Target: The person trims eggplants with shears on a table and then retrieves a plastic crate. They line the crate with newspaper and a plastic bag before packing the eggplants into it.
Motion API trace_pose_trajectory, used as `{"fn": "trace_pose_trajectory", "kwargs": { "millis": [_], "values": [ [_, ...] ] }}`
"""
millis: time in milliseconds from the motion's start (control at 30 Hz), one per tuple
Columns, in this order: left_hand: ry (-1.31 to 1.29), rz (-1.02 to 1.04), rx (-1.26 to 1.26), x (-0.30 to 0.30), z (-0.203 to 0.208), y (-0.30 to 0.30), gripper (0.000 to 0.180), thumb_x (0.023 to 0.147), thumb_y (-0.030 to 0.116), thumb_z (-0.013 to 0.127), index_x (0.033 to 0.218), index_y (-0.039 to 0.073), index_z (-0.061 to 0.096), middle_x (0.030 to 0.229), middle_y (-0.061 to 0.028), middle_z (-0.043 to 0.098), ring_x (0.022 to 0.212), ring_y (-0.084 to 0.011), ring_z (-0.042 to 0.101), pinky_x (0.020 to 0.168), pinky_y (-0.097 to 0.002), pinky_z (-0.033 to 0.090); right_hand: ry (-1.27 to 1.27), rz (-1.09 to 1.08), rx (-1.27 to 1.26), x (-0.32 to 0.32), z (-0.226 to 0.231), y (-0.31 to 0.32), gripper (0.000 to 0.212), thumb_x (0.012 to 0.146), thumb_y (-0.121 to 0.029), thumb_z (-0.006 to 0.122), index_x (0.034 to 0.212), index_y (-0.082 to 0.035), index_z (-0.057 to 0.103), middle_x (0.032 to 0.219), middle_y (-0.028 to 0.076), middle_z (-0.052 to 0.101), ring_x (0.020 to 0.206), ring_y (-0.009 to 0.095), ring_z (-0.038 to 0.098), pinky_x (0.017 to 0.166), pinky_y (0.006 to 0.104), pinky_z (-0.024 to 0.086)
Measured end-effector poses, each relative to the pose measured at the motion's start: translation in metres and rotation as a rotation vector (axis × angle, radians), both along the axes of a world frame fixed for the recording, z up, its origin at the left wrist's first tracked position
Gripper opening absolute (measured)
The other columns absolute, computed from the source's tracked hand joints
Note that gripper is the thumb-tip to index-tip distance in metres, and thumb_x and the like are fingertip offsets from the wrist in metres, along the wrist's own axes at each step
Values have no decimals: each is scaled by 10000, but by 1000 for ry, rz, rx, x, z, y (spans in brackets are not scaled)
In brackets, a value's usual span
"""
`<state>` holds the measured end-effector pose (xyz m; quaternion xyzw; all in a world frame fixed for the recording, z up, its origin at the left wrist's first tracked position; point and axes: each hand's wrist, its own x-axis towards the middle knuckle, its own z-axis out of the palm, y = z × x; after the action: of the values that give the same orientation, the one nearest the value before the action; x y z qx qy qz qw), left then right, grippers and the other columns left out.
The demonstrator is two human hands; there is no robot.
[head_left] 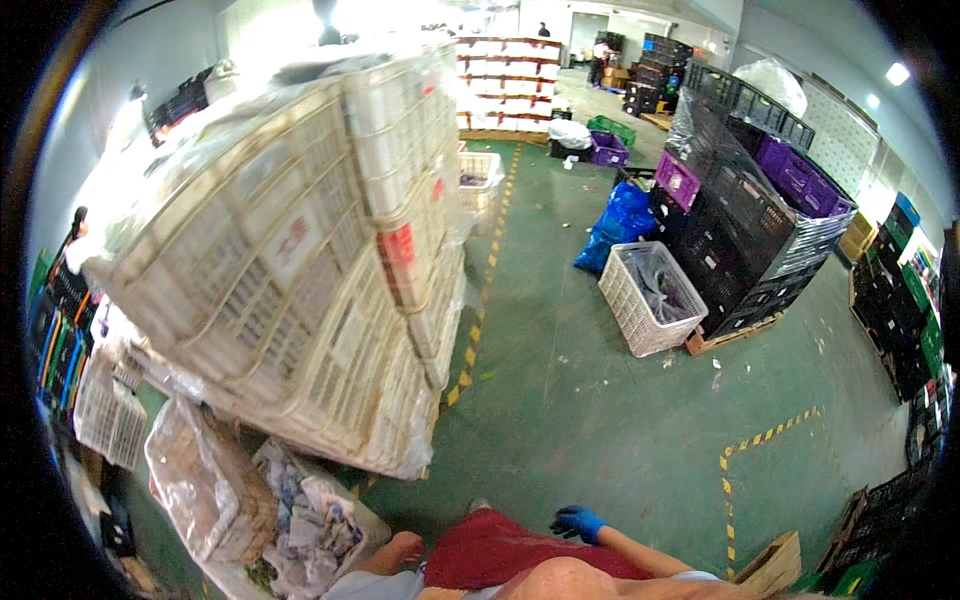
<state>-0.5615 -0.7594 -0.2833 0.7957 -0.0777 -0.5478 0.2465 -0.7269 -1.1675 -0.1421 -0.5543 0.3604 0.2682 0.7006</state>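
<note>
My right hand (577, 522) wears a blue glove and hangs out to the right of the dark red apron (490, 548). Its fingers are loosely stretched and apart, with nothing in them. At the apron's left side is my left hand (402, 548), small and blurred, so its fingers cannot be made out. Nearest to it stands a lined bin (372, 525) of crumpled paper and plastic scraps (310, 520). Beside that is a crate (215, 490) draped in clear plastic. A tall stack of white slatted crates (290, 270), partly wrapped in film, rises ahead on the left.
A white basket (650, 325) with grey plastic inside and a blue bag (610, 228) stand by a film-wrapped stack of black crates (735, 230) on a pallet (735, 335). Yellow-black tape (480, 320) runs along the green floor. At lower right is a wooden piece (775, 565).
</note>
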Motion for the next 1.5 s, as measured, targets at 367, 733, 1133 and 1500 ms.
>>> {"fn": "trace_pose_trajectory", "kwargs": {
  "millis": [367, 733, 1133, 1500],
  "values": [
    [196, 753, -198, 180, -91, -224, 194, 742, 170, 495, 896, 52, 479, 704, -118, 550, 530, -220, 532, 442, -360, 442, -11, 144, -410, 74, -74, -216, 332, 782, -228, 504, 1037, -16, 501, 893, 93, 594, 718, 183, 578, 578, 278, 447],
    [154, 689, -209, 359, 23, -429, 213, 743, 211, 524, 894, 64, 493, 703, -91, 541, 570, -204, 532, 474, -343, 433, 570, 517, -737, 28, -114, -429, 314, 759, -335, 445, 934, -118, 590, 998, 120, 553, 893, 283, 541, 739, 363, 437],
    [-66, 845, -386, 524, 100, -605, 142, 744, 170, 490, 739, 43, 554, 592, -77, 531, 460, -171, 493, 390, -295, 388, -69, 143, -701, 496, -119, -696, 236, 757, -225, 480, 875, -39, 567, 790, 138, 587, 694, 264, 570, 573, 351, 440],
    [379, 1114, -183, 712, 2, -674, 195, 739, 106, 471, 552, 80, 425, 476, -39, 387, 402, -157, 399, 323, -276, 285, -361, 402, -638, 768, -101, -769, 268, 737, -245, 544, 784, 19, 546, 758, 172, 581, 644, 273, 561, 552, 359, 421]
  ]
}}
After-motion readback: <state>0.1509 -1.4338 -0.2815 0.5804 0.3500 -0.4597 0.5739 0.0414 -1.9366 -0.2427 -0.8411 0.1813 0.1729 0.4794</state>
